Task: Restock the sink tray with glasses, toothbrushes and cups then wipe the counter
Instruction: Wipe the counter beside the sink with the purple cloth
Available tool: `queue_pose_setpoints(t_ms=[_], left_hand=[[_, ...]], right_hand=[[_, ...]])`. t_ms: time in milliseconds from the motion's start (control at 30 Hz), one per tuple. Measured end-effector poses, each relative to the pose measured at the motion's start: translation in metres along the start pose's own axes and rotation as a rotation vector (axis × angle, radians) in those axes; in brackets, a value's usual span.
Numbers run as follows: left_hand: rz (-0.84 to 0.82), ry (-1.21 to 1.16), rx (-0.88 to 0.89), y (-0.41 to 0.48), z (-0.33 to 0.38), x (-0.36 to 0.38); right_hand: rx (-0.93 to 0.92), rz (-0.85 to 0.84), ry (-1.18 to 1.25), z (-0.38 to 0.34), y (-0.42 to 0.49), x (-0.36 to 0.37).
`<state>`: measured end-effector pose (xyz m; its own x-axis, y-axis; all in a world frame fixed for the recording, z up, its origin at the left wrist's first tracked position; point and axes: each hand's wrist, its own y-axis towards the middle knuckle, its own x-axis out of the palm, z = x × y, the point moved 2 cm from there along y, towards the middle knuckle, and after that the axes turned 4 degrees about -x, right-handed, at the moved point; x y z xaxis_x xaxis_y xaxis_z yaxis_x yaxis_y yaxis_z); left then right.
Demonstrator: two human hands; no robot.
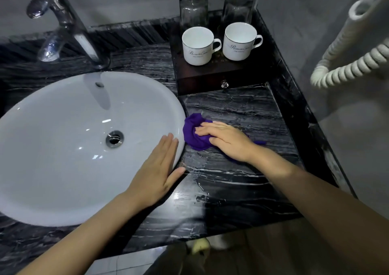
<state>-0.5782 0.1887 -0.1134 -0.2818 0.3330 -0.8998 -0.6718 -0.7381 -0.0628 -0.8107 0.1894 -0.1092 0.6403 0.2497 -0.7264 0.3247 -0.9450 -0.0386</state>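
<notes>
Beside the sink (52, 152), cloth (192, 136) lies under the right hand (228, 143) — grip flat, released — left hand (156, 172) likewise.

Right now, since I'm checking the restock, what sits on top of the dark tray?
On the tray: two white cups in front, two clear glasses behind them. No toothbrushes show; its closed drawer hides whatever is inside.
</notes>
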Motion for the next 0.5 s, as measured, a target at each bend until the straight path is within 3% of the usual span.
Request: queue_pose_setpoints(t_ms=[500], left_hand=[[-0.065,0.238,0.136,-0.038,-0.023,-0.011]], right_hand=[[0.056,-0.049,0.03,-0.026,-0.039,0.014]])
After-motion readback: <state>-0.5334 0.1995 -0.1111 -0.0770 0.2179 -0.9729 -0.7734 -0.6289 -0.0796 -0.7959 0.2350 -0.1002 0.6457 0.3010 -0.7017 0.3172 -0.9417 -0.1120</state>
